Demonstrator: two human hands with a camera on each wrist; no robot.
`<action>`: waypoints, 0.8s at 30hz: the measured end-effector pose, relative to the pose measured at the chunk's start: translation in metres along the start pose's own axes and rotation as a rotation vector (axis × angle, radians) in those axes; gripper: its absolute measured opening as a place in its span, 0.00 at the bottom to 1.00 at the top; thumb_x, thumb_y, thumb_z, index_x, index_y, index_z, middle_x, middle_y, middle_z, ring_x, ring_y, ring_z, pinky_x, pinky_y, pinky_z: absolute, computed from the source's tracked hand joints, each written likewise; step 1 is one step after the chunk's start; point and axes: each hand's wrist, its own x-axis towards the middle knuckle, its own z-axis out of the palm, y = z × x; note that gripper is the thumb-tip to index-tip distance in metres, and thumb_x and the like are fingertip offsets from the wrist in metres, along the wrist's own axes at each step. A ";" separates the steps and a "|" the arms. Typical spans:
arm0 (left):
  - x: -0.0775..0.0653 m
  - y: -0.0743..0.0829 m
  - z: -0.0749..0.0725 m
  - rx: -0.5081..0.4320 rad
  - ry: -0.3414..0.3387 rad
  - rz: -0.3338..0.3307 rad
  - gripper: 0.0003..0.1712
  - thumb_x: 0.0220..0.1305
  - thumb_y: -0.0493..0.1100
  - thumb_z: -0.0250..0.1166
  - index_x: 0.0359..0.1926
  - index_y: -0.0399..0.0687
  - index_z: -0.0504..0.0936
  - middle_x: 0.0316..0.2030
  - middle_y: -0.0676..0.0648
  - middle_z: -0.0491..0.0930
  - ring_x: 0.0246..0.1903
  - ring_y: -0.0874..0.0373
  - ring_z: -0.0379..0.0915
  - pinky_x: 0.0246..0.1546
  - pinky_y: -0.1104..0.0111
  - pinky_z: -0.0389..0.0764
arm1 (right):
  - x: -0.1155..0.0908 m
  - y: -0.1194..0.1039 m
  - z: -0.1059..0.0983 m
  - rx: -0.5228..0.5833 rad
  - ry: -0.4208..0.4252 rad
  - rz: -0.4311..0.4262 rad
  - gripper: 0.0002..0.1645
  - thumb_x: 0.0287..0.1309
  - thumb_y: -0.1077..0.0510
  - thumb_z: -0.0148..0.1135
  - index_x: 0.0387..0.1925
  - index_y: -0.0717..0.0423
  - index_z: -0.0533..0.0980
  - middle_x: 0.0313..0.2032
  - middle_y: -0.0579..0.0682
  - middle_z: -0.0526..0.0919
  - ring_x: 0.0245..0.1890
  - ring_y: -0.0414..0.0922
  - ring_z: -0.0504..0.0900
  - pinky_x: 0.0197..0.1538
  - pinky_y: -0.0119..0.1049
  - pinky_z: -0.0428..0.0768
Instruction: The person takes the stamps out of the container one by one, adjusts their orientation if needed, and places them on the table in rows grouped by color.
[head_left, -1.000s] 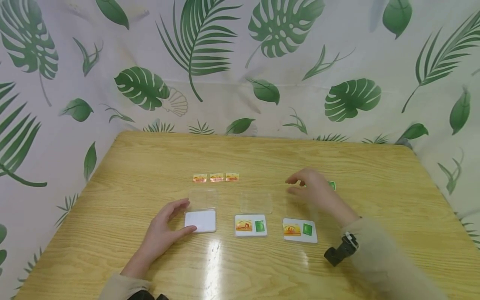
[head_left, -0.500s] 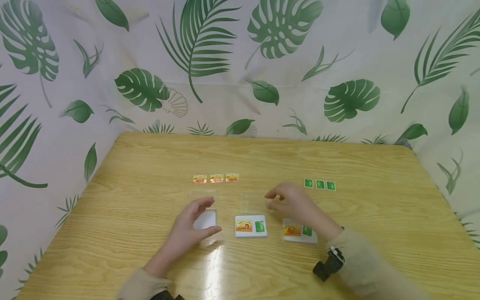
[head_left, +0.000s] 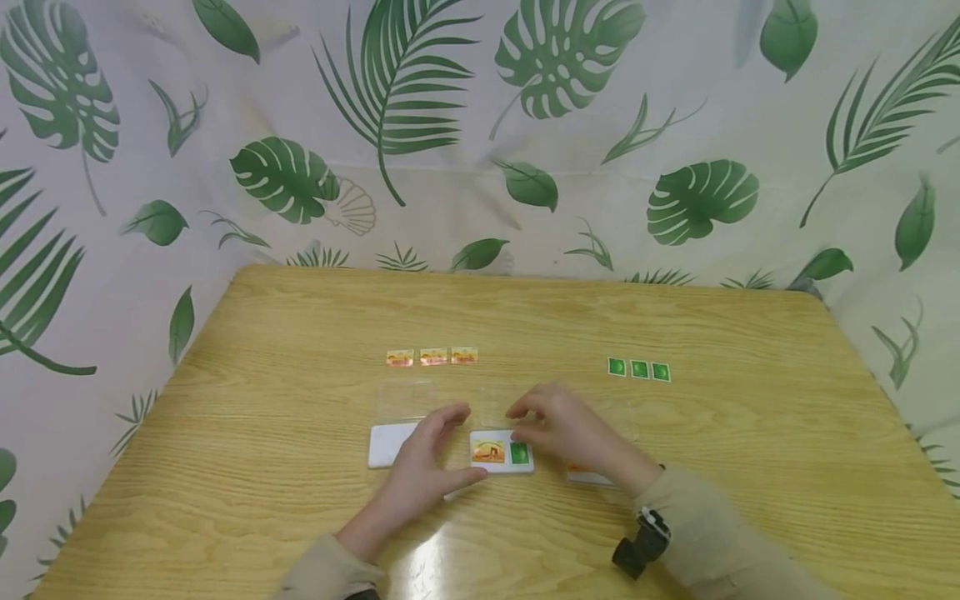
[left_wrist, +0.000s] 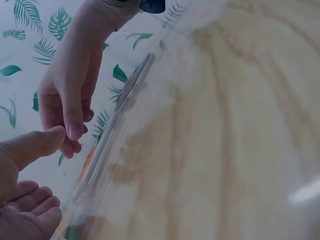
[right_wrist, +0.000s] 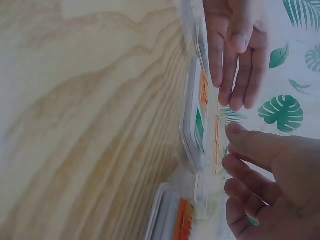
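Your left hand (head_left: 426, 462) is spread beside the middle case (head_left: 498, 467), fingers relaxed and thumb well apart, gripping nothing. Its thumb tip lies at the case's seven-o'clock corner; you cannot tell from these views whether they touch. Your right hand (head_left: 558, 423) hovers at the case's one o'clock with loosely bent fingers, and both wrist views show nothing between its fingertips. Contact between it and the case is likewise unclear.

The middle case lies flat on the wooden table (head_left: 300, 475), bearing an orange stamp (head_left: 488, 452) towards its nine o'clock and a green stamp (head_left: 520, 453) towards its three. Its transparent lid (head_left: 492, 400) lies at twelve o'clock, partly behind your right fingers.

At nine o'clock from the middle case is a plain white case (head_left: 387, 443), partly covered by your left hand, with a clear lid (head_left: 405, 400) at its own twelve. At four o'clock, your right forearm hides most of a third case (head_left: 587, 477). Three loose orange stamps (head_left: 433, 356) line up at eleven o'clock, and three loose green stamps (head_left: 639, 369) at two.
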 end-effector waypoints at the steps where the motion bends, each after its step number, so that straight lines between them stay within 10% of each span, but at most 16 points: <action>1: 0.000 0.000 0.002 0.007 -0.005 0.000 0.45 0.47 0.38 0.77 0.65 0.37 0.64 0.63 0.41 0.67 0.65 0.49 0.60 0.66 0.66 0.61 | 0.000 -0.001 0.001 0.001 -0.002 -0.003 0.12 0.54 0.57 0.69 0.42 0.56 0.82 0.39 0.46 0.82 0.38 0.43 0.75 0.40 0.34 0.78; 24: -0.004 -0.007 0.014 0.072 -0.033 0.011 0.45 0.50 0.28 0.70 0.68 0.38 0.59 0.64 0.40 0.64 0.64 0.48 0.61 0.64 0.68 0.63 | 0.006 -0.009 0.018 -0.034 -0.053 -0.108 0.15 0.50 0.53 0.72 0.39 0.55 0.83 0.38 0.45 0.82 0.42 0.42 0.75 0.44 0.37 0.79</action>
